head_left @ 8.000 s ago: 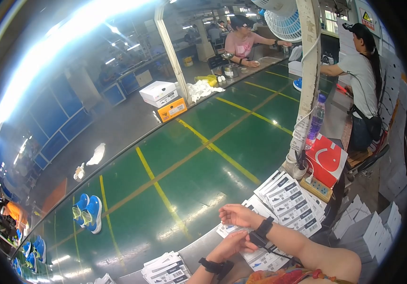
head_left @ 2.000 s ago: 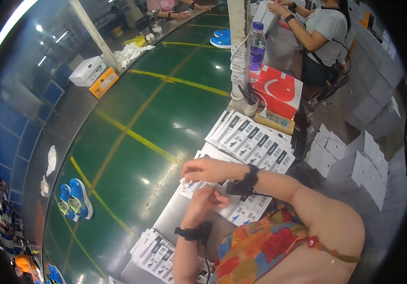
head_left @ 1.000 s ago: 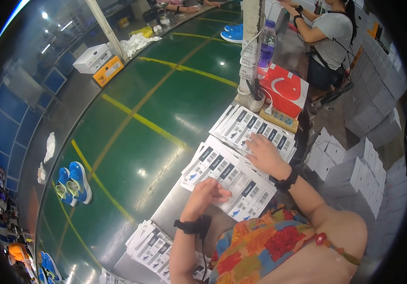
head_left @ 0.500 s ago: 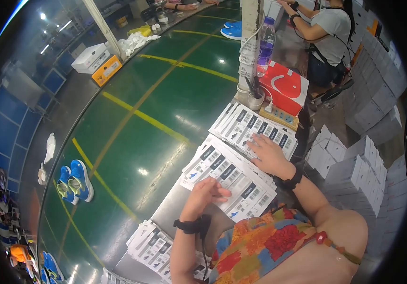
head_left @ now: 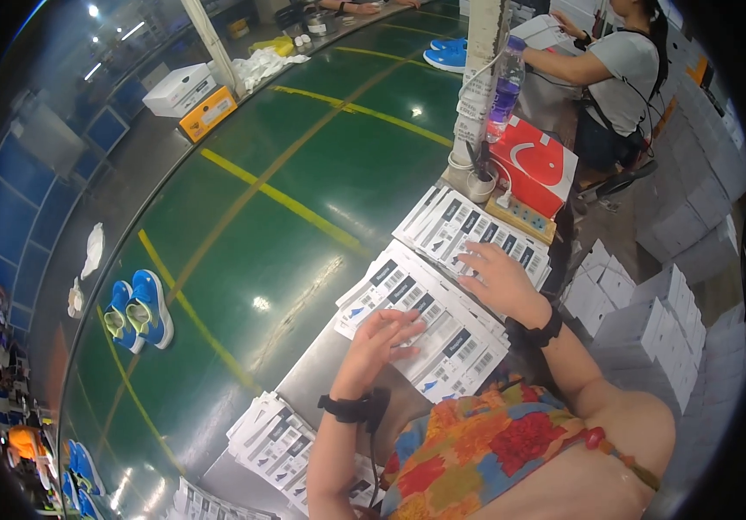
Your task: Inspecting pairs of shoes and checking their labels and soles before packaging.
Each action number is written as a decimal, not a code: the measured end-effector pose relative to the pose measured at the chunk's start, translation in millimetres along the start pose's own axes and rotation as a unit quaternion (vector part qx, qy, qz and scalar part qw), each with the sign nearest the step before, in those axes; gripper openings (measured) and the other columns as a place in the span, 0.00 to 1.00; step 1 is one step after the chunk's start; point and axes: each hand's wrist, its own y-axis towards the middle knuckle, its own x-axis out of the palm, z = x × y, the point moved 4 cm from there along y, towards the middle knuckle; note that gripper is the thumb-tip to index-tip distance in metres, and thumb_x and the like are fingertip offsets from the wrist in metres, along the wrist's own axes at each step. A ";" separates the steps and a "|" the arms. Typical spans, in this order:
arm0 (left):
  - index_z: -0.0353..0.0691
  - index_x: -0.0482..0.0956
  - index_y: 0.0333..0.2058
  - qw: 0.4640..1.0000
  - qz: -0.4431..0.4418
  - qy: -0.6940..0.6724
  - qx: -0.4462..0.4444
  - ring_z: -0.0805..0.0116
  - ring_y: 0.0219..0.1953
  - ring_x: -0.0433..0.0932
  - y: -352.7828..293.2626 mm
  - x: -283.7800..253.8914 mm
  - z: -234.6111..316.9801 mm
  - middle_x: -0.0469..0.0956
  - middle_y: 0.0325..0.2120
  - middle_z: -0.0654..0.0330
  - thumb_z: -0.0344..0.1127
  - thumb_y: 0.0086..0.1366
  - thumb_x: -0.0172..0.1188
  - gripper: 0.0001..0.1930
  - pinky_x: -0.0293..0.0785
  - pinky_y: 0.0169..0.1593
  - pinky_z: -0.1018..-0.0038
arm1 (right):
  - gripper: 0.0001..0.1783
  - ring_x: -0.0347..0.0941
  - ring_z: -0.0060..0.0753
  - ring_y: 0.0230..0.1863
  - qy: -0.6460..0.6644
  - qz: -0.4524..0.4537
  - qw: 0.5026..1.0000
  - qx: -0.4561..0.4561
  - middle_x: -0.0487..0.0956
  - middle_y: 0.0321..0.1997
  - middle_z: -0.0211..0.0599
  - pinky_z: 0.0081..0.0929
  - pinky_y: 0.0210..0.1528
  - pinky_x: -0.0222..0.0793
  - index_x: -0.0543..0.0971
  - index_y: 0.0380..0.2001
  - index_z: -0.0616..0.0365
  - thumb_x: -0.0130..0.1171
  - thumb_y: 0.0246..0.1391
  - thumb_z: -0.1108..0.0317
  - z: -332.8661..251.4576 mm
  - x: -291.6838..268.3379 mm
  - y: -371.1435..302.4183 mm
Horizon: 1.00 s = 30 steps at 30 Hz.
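My left hand [head_left: 380, 348] hovers over the left part of a stack of white label sheets [head_left: 468, 360]. Its fingers are loosely bent and apart, and I see nothing between them. The top sheet carries rows of dark blocks, barcodes and small blue shoe pictures, with some labels gone from its middle. My right hand [head_left: 501, 279] is at the near edge of a farther stack of label sheets [head_left: 442, 217], fingers spread; whether the fingertips touch the paper I cannot tell. A third pile of label sheets [head_left: 273, 433] lies left of my left forearm.
A green conveyor belt [head_left: 303, 251] with yellow lines carries blue shoes [head_left: 140, 312]. Beyond the sheets stand a power strip [head_left: 520, 217], a red box [head_left: 533, 165], a purple-capped bottle [head_left: 504, 95] and a post [head_left: 479, 78]. White boxes [head_left: 659, 329] are stacked right, near a seated co-worker [head_left: 624, 78].
My left hand has risen slightly away from the sheet and its fingers have spread. My right hand's fingers have lifted a little. The view has shifted slightly; the co-worker's arms have moved.
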 end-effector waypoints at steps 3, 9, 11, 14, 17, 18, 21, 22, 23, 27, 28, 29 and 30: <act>0.38 0.70 0.44 0.977 0.098 0.158 0.100 0.59 0.55 0.73 -2.3 -1.6 1.1 0.71 0.53 0.47 0.29 0.66 0.53 0.08 0.76 0.48 0.66 | 0.20 0.68 0.48 0.54 0.105 -0.102 0.989 0.014 0.74 0.53 0.46 0.36 0.53 0.67 0.77 0.45 0.60 0.60 0.51 0.60 -18.6 7.9 4.8; 0.39 0.74 0.43 0.622 0.175 0.699 0.307 0.42 0.58 0.64 -22.3 33.0 26.6 0.63 0.59 0.44 0.34 0.50 0.67 0.20 0.65 0.58 0.55 | 0.29 0.68 0.49 0.53 0.065 -0.125 0.989 -0.040 0.73 0.53 0.49 0.37 0.54 0.66 0.71 0.51 0.66 0.61 0.51 0.58 -23.7 39.7 4.7; 0.40 0.74 0.49 0.606 0.173 0.724 0.282 0.34 0.60 0.57 -20.7 23.0 17.3 0.60 0.58 0.38 0.40 0.48 0.69 0.28 0.57 0.61 0.50 | 0.28 0.67 0.49 0.54 0.077 -0.109 0.988 -0.072 0.72 0.55 0.50 0.38 0.56 0.65 0.72 0.51 0.65 0.60 0.51 0.58 -28.3 42.1 5.8; 0.40 0.73 0.51 0.532 0.187 0.788 0.248 0.32 0.58 0.59 -18.1 18.9 1.5 0.59 0.58 0.34 0.46 0.49 0.68 0.31 0.59 0.59 0.49 | 0.28 0.67 0.50 0.54 0.072 -0.127 0.986 -0.077 0.71 0.57 0.51 0.38 0.57 0.64 0.72 0.51 0.66 0.60 0.51 0.58 -32.5 43.1 10.0; 0.39 0.70 0.55 0.519 0.206 0.802 0.211 0.33 0.60 0.58 -15.0 23.8 -5.7 0.58 0.59 0.33 0.49 0.48 0.68 0.36 0.60 0.58 0.51 | 0.27 0.66 0.50 0.55 0.015 -0.098 0.985 -0.138 0.71 0.57 0.50 0.38 0.56 0.65 0.72 0.51 0.65 0.60 0.52 0.59 -51.6 29.1 22.9; 0.39 0.70 0.55 0.507 0.204 0.808 0.220 0.33 0.58 0.60 -12.9 27.8 -7.5 0.58 0.58 0.32 0.50 0.49 0.67 0.36 0.60 0.57 0.51 | 0.27 0.66 0.50 0.55 0.013 -0.097 0.986 -0.137 0.71 0.57 0.50 0.38 0.56 0.65 0.72 0.51 0.65 0.60 0.52 0.59 -57.9 24.7 28.4; 0.40 0.69 0.55 0.481 0.211 0.818 0.237 0.35 0.56 0.62 -14.7 21.1 -8.8 0.61 0.56 0.34 0.52 0.52 0.65 0.34 0.61 0.56 0.50 | 0.24 0.67 0.50 0.55 0.079 -0.053 0.976 -0.196 0.73 0.54 0.50 0.38 0.56 0.66 0.73 0.50 0.64 0.59 0.53 0.61 -98.3 21.5 53.3; 0.40 0.70 0.53 0.500 0.194 0.807 0.248 0.36 0.56 0.63 -13.7 20.3 -9.7 0.63 0.56 0.37 0.50 0.52 0.64 0.32 0.61 0.54 0.51 | 0.23 0.70 0.49 0.53 0.168 -0.082 0.959 -0.211 0.75 0.51 0.49 0.38 0.54 0.67 0.75 0.48 0.65 0.60 0.53 0.60 -113.6 18.9 59.8; 0.40 0.71 0.52 0.519 0.176 0.795 0.259 0.38 0.55 0.64 -11.8 19.6 -9.5 0.64 0.55 0.39 0.49 0.52 0.64 0.30 0.62 0.53 0.51 | 0.22 0.73 0.47 0.50 0.256 -0.111 0.934 -0.224 0.77 0.48 0.48 0.37 0.53 0.69 0.76 0.47 0.65 0.60 0.53 0.60 -128.1 16.8 65.7; 0.40 0.73 0.49 0.569 0.159 0.751 0.296 0.43 0.52 0.64 -4.9 13.0 -2.8 0.66 0.52 0.44 0.43 0.51 0.64 0.27 0.62 0.49 0.54 | 0.20 0.75 0.37 0.48 0.468 -0.318 0.808 -0.162 0.79 0.46 0.42 0.31 0.50 0.70 0.76 0.46 0.62 0.58 0.57 0.58 -172.7 40.6 84.1; 0.40 0.73 0.49 0.548 0.169 0.768 0.286 0.45 0.51 0.64 -8.5 15.6 -6.7 0.66 0.51 0.46 0.41 0.49 0.64 0.27 0.62 0.49 0.55 | 0.19 0.75 0.33 0.48 0.552 -0.361 0.743 -0.116 0.80 0.45 0.39 0.29 0.49 0.70 0.77 0.46 0.61 0.56 0.59 0.57 -172.1 53.3 85.7; 0.40 0.73 0.48 0.526 0.179 0.784 0.276 0.46 0.50 0.64 -8.8 17.7 -9.0 0.67 0.50 0.47 0.39 0.48 0.64 0.26 0.62 0.49 0.57 | 0.19 0.74 0.29 0.48 0.628 -0.399 0.665 -0.068 0.80 0.45 0.36 0.26 0.49 0.70 0.77 0.46 0.60 0.54 0.61 0.57 -169.6 67.5 86.9; 0.38 0.73 0.48 0.520 0.194 0.780 0.289 0.47 0.49 0.64 -12.3 8.8 -8.2 0.67 0.47 0.48 0.40 0.47 0.63 0.27 0.61 0.51 0.58 | 0.19 0.74 0.28 0.47 0.643 -0.411 0.645 -0.046 0.79 0.46 0.35 0.27 0.48 0.70 0.76 0.48 0.58 0.51 0.63 0.56 -172.0 91.7 90.1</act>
